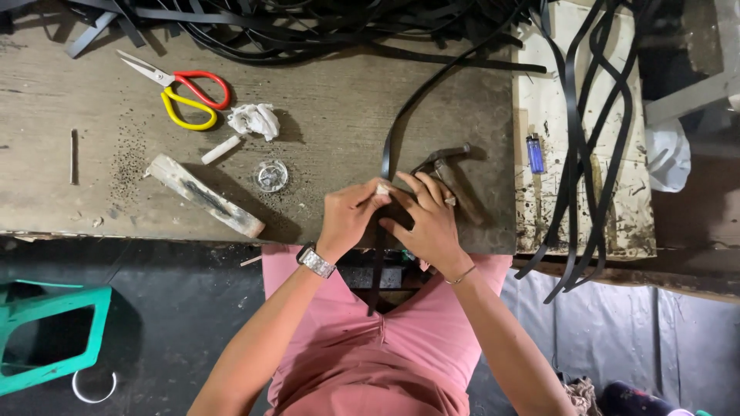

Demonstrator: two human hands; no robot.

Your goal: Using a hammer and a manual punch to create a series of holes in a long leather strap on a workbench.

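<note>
Your left hand (351,216) and right hand (424,219) meet at the near edge of the counter (347,115), both pinched on one black strap (397,131) that curves up toward the tangled pile of straps (308,31) at the far side and hangs down over your lap. By the look of it the work on this strap is mid-way, with many straps untouched. Wrists bent inward, fingers curled; the hammer (447,166) lies just beyond your right hand, the scissors (181,88) well apart.
</note>
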